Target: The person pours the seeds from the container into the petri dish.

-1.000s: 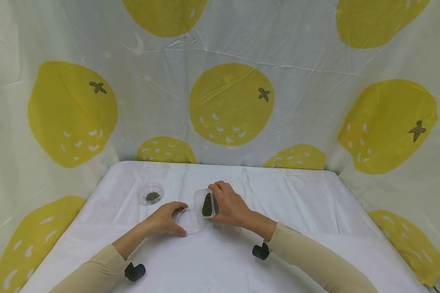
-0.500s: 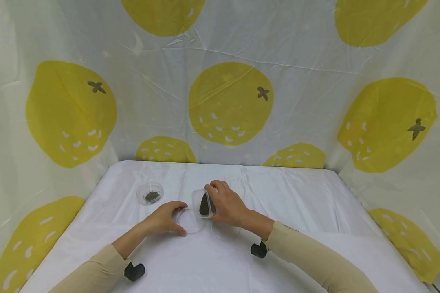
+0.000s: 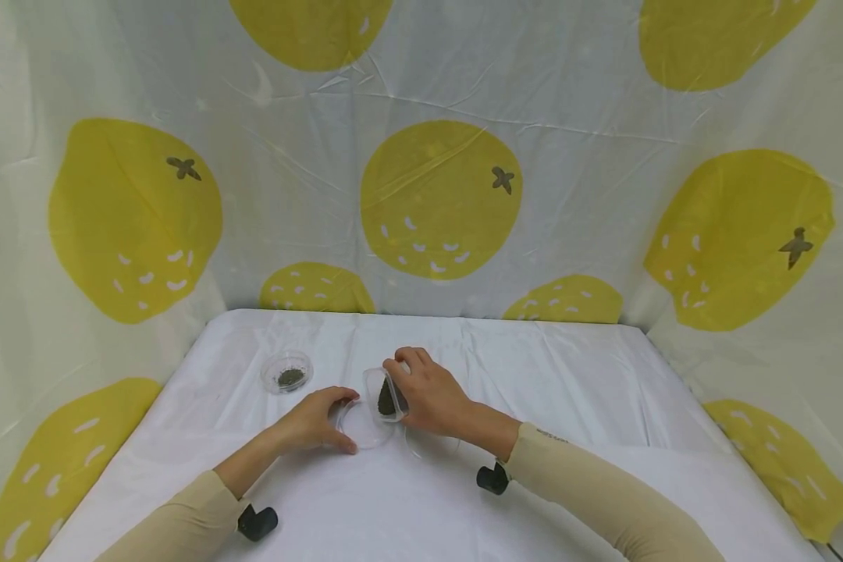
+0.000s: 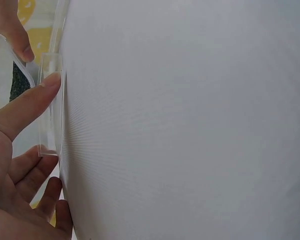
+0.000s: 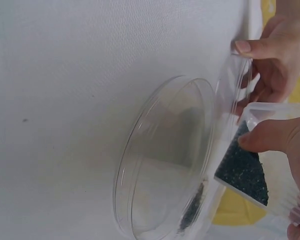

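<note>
My left hand holds a clear round petri dish on the table, thumb on the near side and fingers round the far side. In the left wrist view its thumb presses on the dish's rim. My right hand grips a small clear plastic tub by its sides. Dark green dried flakes lie banked against one wall of the tub. The tub is tilted to the left, its mouth over the right part of the held dish. No flakes show in that dish in the head view.
Another clear round dish lies just right of the held one, partly under my right hand. A third dish with a small heap of green flakes stands at the back left. White cloth covers the table, with a lemon-print curtain behind.
My right hand has moved slightly left with the tub and tipped it further. The flakes show as a narrower patch. My left hand and its dish have stayed in place.
</note>
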`<state>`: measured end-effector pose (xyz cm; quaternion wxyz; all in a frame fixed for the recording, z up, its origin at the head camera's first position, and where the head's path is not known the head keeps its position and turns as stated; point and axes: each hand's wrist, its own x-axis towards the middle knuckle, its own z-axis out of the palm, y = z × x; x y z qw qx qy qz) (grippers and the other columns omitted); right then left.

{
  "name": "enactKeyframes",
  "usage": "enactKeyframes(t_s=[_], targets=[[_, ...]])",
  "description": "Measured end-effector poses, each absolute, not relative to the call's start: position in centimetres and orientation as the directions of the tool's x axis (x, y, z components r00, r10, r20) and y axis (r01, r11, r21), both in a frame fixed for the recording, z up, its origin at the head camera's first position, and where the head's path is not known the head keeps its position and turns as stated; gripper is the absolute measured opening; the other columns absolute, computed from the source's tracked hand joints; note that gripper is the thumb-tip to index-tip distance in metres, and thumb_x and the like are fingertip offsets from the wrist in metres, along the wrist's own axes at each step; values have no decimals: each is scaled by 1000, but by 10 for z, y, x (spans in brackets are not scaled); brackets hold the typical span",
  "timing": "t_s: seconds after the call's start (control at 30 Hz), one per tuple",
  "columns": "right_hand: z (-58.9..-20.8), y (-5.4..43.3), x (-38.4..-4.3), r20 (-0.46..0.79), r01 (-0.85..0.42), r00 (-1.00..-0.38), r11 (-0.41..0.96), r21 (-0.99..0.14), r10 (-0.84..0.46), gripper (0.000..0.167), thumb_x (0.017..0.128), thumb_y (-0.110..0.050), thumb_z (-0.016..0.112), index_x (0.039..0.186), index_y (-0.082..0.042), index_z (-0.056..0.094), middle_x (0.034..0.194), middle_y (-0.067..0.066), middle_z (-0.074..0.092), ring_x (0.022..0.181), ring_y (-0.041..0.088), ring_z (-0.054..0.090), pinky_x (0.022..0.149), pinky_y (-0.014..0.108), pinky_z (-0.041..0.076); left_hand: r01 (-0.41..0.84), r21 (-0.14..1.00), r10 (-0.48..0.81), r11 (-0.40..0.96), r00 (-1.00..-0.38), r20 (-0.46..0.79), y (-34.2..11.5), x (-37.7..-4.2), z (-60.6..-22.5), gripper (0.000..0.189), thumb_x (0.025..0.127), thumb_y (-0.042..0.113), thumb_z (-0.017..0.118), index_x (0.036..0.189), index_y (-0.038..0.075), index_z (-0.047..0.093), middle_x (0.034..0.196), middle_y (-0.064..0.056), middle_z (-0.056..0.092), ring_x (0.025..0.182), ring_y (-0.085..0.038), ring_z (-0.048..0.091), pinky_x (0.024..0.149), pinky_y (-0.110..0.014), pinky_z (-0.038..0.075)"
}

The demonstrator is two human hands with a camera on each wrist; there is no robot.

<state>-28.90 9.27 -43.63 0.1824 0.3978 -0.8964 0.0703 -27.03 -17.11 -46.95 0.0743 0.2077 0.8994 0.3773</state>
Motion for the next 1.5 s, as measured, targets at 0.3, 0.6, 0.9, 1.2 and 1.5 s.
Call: enactKeyframes(t_s=[0.3, 0.6, 0.9, 1.2, 1.5], targets=[[-436, 91, -288, 386, -751, -593, 658, 51, -707, 84, 65, -23, 99, 135, -13, 53, 131, 11, 49, 125, 28, 50, 84, 36, 58, 315, 703, 426, 637, -905, 20, -171, -270, -470, 86, 65, 26, 101, 137, 1, 62, 135, -11, 63, 131, -35, 54, 111, -53, 40], [-436, 90, -288, 384, -758, -573, 647, 87, -724, 84, 65, -25, 100, 133, -15, 52, 131, 10, 49, 125, 27, 50, 83, 37, 58, 322, 702, 429, 636, -903, 25, -171, -270, -470, 86, 64, 26, 101, 137, 1, 62, 135, -11, 63, 131, -35, 54, 111, -52, 40], [-435, 89, -288, 399, -775, -535, 621, 121, -745, 82, 64, -25, 101, 129, -14, 53, 127, 10, 50, 122, 27, 51, 83, 35, 58, 331, 704, 439, 628, -898, 31, -172, -271, -470, 86, 65, 26, 101, 137, 1, 61, 134, -11, 63, 130, -35, 54, 111, -53, 39], [-434, 87, -288, 398, -776, -517, 611, 157, -758, 80, 64, -25, 100, 127, -13, 53, 127, 10, 50, 120, 28, 51, 82, 35, 58, 325, 711, 439, 624, -898, 25, -172, -272, -472, 87, 65, 27, 101, 138, 2, 61, 134, -10, 63, 130, -35, 54, 111, -53, 40], [-434, 86, -288, 413, -779, -492, 599, 184, -767, 75, 66, -21, 97, 126, -13, 54, 125, 11, 51, 119, 28, 52, 79, 34, 57, 327, 708, 438, 625, -899, 28, -172, -273, -473, 87, 65, 27, 101, 137, 1, 61, 133, -10, 64, 128, -34, 55, 111, -52, 40]])
